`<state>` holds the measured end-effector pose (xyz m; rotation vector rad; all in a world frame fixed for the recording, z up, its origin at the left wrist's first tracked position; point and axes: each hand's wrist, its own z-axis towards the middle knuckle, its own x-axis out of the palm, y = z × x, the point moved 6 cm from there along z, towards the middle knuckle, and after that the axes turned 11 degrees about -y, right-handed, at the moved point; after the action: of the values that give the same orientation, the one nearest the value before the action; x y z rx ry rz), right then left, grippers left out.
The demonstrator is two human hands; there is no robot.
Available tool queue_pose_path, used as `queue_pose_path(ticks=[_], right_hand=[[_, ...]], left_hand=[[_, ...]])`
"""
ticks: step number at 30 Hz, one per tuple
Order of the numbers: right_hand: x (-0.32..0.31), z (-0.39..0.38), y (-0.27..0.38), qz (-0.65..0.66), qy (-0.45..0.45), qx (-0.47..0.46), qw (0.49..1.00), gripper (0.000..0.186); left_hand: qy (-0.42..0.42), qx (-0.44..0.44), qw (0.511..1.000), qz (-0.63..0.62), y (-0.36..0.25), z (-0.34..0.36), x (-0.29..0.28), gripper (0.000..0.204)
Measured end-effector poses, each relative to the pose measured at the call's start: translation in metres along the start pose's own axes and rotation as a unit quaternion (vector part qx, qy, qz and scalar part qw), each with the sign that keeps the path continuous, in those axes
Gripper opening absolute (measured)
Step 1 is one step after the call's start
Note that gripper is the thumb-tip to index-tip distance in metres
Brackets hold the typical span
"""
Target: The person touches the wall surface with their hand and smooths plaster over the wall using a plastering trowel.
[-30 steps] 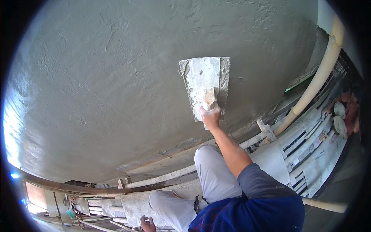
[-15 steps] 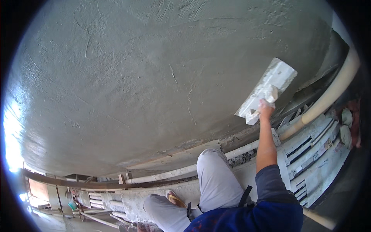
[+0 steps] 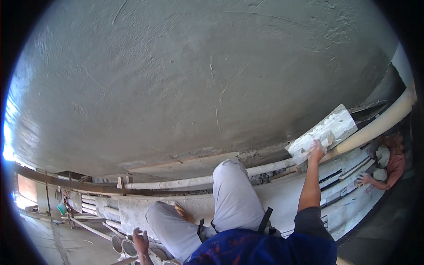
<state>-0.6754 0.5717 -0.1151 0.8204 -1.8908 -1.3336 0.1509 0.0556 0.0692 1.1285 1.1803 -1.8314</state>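
Over at the lower left of the frame sits a teal container, too small for its contents to be made out, and nearer the bottom edge come two grey round-mouthed pieces, their mouths facing up; whether they are cups or hollow pole ends cannot be told. Just beside them is the left hand, fingers parted and loosely bent. Now to the right of centre: the right hand is wrapped firmly around the handle of a pale, plaster-smeared trowel, which lies aslant, its far end rising toward the right; whether the blade touches the wall is hard to say. Beneath it runs the wall's lower edge, and a thick bamboo pole crosses tight alongside at the right, so room is narrow there. Up and to the left, the damp grey wall spreads wide across the frame, offering the broadest stretch. Below, a pale pole runs along the wall's foot, close by the person's knees, and at far right a co-worker's hand rests by the slatted boards.
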Motion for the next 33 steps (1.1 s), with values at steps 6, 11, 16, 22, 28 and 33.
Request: queue_pose_path(ticks=[6, 11, 16, 22, 28, 33], right_hand=[[0.007, -0.089, 0.067, 0.01, 0.053, -0.112, 0.992, 0.014], [0.055, -0.203, 0.216, 0.03, 0.121, -0.242, 0.962, 0.031], [0.112, -0.286, 0.246, -0.202, 0.492, -0.3, 0.792, 0.027], [0.152, -0.322, 0.081, -0.415, 0.532, -0.378, 0.634, 0.033], [0.156, -0.306, -0.073, -0.563, 0.532, -0.466, 0.428, 0.019], [0.184, -0.312, -0.14, -0.61, 0.563, -0.42, 0.367, 0.019]], left_hand=[[-0.037, -0.032, 0.998, -0.05, 0.024, 0.017, 0.004, 0.037], [-0.058, -0.067, 0.994, -0.065, 0.05, -0.006, -0.005, 0.038], [-0.054, -0.119, 0.991, -0.035, 0.079, -0.051, 0.015, 0.036], [-0.032, -0.212, 0.974, -0.074, 0.086, -0.1, 0.029, 0.033], [-0.042, -0.24, 0.97, -0.01, 0.086, -0.157, -0.01, 0.032], [-0.038, -0.316, 0.947, 0.041, 0.098, -0.206, -0.035, 0.033]])
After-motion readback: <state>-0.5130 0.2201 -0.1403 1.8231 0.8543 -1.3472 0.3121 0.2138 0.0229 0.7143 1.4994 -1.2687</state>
